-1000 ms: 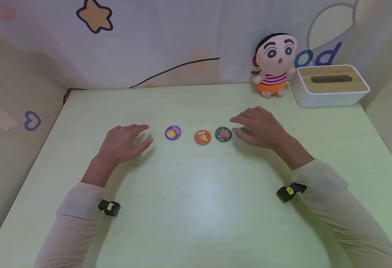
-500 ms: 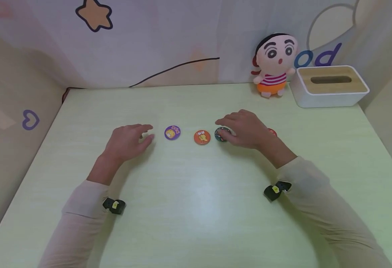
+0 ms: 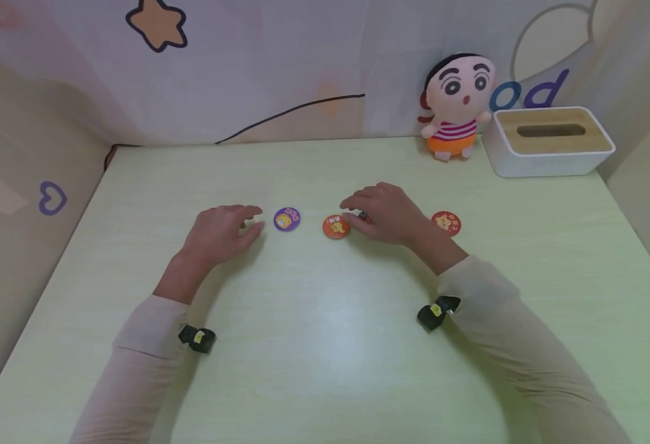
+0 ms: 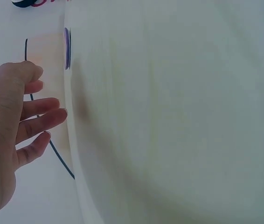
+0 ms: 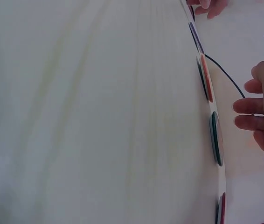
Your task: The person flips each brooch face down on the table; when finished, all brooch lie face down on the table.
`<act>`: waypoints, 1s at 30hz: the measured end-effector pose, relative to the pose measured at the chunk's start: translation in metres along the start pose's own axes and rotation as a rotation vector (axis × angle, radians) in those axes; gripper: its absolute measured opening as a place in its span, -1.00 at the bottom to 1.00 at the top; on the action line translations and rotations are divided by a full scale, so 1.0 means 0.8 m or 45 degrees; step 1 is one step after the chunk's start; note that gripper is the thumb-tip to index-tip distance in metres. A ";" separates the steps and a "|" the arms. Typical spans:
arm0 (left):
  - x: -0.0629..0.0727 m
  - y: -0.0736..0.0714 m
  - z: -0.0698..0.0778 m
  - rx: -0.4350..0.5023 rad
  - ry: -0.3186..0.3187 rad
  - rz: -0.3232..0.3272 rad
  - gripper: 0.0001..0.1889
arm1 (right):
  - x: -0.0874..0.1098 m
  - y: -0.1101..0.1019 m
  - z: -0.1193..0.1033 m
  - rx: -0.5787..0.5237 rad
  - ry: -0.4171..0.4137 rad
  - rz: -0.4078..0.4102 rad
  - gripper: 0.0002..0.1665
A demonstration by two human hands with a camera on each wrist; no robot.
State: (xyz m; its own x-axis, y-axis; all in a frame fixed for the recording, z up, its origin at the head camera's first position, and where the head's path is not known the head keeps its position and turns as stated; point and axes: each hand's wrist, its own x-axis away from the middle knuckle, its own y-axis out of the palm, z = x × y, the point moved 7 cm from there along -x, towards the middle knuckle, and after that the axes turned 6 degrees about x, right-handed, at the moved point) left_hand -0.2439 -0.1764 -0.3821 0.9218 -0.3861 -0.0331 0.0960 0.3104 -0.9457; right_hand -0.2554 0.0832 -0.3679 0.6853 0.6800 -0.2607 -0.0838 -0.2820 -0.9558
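Note:
Four is above my count, so several round badge-like discs lie in a loose row on the table. My left hand (image 3: 219, 237) hovers just left of the purple disc (image 3: 287, 219), thumb and fingers apart with nothing between them. My right hand (image 3: 385, 214) is over the dark green disc (image 3: 364, 216), covering most of it in the head view. Its thumb tip overlaps the edge of the orange disc (image 3: 336, 227). Right of that wrist lies a red disc (image 3: 446, 223). The right wrist view has the right fingers (image 5: 249, 106) loosely bent and holding nothing, above the green disc (image 5: 217, 139).
A plush doll (image 3: 454, 111) in a striped shirt sits at the back right of the pale table (image 3: 325, 345). Beside it stands a white tissue box (image 3: 552, 161) with a wooden lid. A printed curtain (image 3: 280, 55) hangs behind the table.
My right hand has moved left, from over the red disc past the green one toward the orange one, uncovering the red disc. My left hand has shifted slightly right, nearer the purple disc.

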 end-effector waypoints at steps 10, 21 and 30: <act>-0.008 0.007 0.001 0.034 -0.051 -0.035 -0.60 | -0.017 0.012 -0.007 -0.038 0.022 -0.032 -0.64; -0.013 0.008 -0.001 0.098 -0.049 -0.007 -0.55 | -0.036 0.026 -0.019 -0.048 0.005 -0.113 -0.61; -0.022 0.012 0.003 0.104 -0.056 -0.039 -0.53 | -0.045 0.040 -0.021 -0.066 0.049 -0.180 -0.58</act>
State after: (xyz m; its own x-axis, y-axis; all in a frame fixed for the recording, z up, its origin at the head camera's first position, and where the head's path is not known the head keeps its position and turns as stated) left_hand -0.2582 -0.1648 -0.3903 0.9335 -0.3583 0.0116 0.1532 0.3693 -0.9166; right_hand -0.2706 0.0383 -0.3867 0.7147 0.6894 -0.1177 0.0523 -0.2205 -0.9740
